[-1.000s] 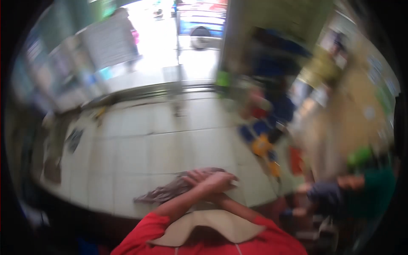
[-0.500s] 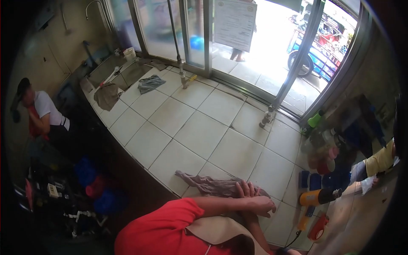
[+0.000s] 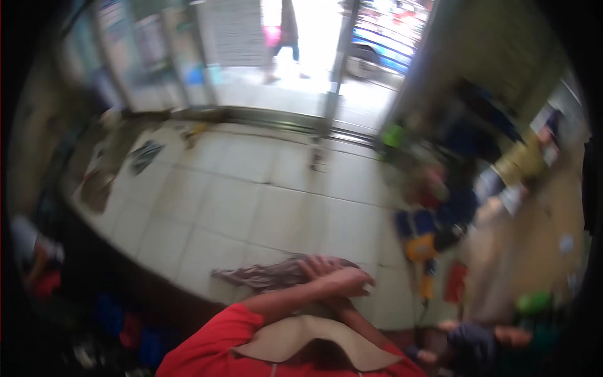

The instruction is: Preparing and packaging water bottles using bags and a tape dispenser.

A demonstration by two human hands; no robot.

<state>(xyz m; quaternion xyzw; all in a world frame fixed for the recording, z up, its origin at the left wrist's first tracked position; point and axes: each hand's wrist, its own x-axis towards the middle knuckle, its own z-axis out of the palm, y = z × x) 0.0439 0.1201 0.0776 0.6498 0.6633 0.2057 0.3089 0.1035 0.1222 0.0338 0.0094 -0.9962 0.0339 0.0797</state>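
Crossed hands [image 3: 348,281], brownish cloth [image 3: 267,277] underneath (crumpled), pale tiles [image 3: 229,210]

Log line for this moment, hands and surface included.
right hand: fingers on crumpled brown cloth | left hand: crossed over right wrist, grip unclear | surface: white tiled counter | image: blurred

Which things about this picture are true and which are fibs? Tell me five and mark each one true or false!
1. The right hand touches a brownish cloth. True.
2. The sleeves are green. False: the sleeves are red.
3. The forearms are crossed, left forearm on top. True.
4. The yellow-orange tool is left of the hands. False: the yellow-orange tool is to their right.
5. A grey cloth lies on the white tiles. True.
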